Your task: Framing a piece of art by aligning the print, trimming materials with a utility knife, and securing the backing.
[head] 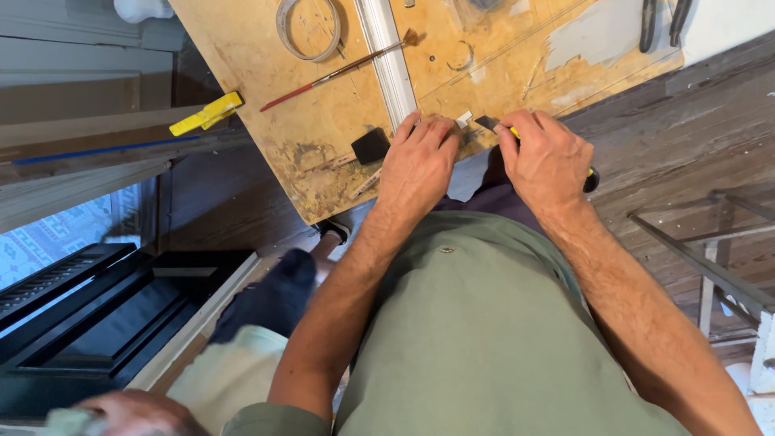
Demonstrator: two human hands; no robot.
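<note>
Looking down from the head cam, I see both hands at the near edge of the plywood bench (266, 73). The left hand (418, 157) lies flat w/ fingers curled down, pressing on the end of a long white trim strip (386, 56) that runs away across the bench. It pins the strip rather than grips it. Just beside its fingertips sits a small white offcut (464, 119), apart from the strip.

The right hand (547, 157) is closed around a yellow-handled knife (494, 125); the dark blade tip points toward the offcut and is very near it, but I cannot tell if it touches.

My judgement of progress: a small piece seems already separated from the strip's end, so the cutting is partly done; trimming or cleaning of that end probably remains. Not sure, the hands hide the contact area.

Also on the bench: a black foam brush (370, 146) left of the left hand, a thin paintbrush (335, 75), a tape roll (308, 28), and a yellow clamp (207, 113) at the edge.
</note>
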